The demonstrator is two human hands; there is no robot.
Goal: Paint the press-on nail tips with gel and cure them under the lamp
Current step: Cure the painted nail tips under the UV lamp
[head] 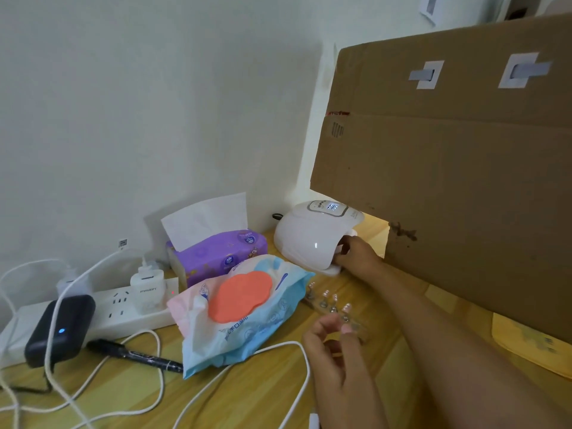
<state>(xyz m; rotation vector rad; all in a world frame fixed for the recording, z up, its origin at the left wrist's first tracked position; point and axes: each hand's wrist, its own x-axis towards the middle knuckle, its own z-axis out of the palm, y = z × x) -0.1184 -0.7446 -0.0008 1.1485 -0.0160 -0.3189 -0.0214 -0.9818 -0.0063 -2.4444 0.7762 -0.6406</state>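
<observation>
two hands, grips unclear: right hand (359, 254) at lamp (308, 239) mouth, left hand (337, 354) half-curled beside nail tips (333, 300)

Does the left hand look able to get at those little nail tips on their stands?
Probably yes. The left hand is right at the near end of the row of nail tips, with nothing over them. The wipes pack lies off to the side.
</observation>
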